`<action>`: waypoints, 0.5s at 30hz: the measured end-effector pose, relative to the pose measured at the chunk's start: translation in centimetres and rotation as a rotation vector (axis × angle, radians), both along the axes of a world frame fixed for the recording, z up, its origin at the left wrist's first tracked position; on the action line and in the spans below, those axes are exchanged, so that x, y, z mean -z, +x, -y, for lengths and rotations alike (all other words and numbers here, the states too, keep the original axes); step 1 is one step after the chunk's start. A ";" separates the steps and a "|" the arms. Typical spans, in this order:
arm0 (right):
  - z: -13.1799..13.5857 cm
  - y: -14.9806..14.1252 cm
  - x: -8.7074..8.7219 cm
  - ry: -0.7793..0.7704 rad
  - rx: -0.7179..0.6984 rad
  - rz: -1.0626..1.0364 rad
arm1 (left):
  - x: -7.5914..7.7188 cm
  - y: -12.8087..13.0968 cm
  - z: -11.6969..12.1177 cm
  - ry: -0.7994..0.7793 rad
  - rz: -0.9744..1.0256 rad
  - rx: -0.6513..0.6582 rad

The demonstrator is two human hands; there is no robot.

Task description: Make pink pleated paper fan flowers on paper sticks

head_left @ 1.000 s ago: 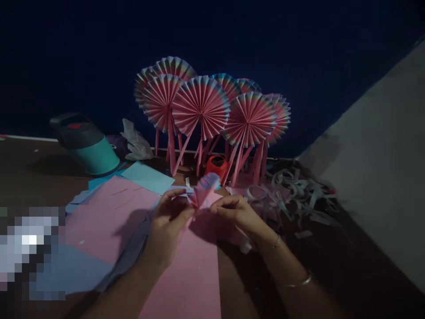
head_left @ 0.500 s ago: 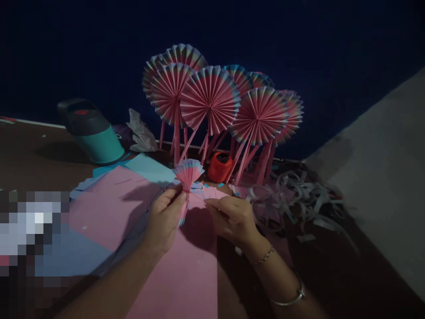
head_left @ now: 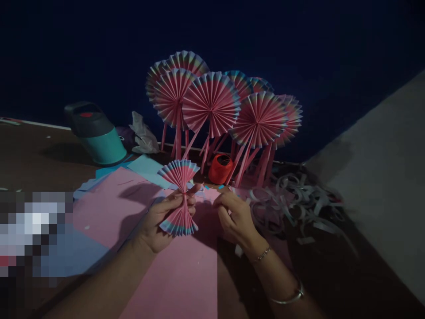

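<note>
A pleated paper fan (head_left: 179, 173), pink with blue edges, spreads into a bow shape above and below its narrow middle. My left hand (head_left: 159, 221) grips it at that waist, fingers behind and thumb at the side. What looks like red thread circles the waist. To the right, apart from the fan, my right hand (head_left: 235, 217) is closed with fingertips pressed together; anything between them is too small to make out. Beyond the hands sits a red spool of thread (head_left: 221, 169). Pink paper sheets (head_left: 179, 274) lie under both hands.
Several finished paper rosettes (head_left: 211, 104) on pink paper legs stand at the back against the dark wall. A teal and black container (head_left: 99, 137) leans at back left, beside a crumpled plastic bag (head_left: 143, 135). Curled white strips (head_left: 299, 201) are heaped at right.
The folded paper has turned and fanned out at both ends in my left hand. My right hand has drawn slightly away, its fingers curling in; the thread between the hands no longer shows.
</note>
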State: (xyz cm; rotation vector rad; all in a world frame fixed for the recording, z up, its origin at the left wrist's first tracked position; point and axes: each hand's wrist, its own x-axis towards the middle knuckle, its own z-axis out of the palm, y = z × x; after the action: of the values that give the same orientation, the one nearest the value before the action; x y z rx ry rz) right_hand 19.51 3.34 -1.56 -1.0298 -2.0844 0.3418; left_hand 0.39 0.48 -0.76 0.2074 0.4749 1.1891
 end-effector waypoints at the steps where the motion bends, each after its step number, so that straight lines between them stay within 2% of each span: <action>1: 0.0 0.0 -0.1 0.041 0.030 -0.025 | 0.0 0.0 0.0 -0.008 -0.011 0.004; 5: 0.6 -0.3 -0.8 0.278 0.159 -0.074 | -0.2 0.0 0.2 -0.042 -0.018 0.012; 7: 1.2 -0.5 -1.1 0.346 0.135 -0.032 | -0.2 0.0 0.2 -0.032 0.004 0.037; 10: 1.8 -0.9 -1.4 0.343 0.035 0.056 | -0.1 -0.1 0.2 0.012 0.033 0.061; 15: 2.3 -1.6 -1.6 0.243 -0.016 0.058 | -0.2 0.3 0.2 0.023 0.042 0.138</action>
State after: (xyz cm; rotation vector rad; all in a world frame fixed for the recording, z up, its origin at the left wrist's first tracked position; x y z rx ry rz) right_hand 17.89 1.02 0.05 -0.8872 -2.1247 0.0634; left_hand 0.68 0.25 -0.51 0.2310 0.4038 1.0620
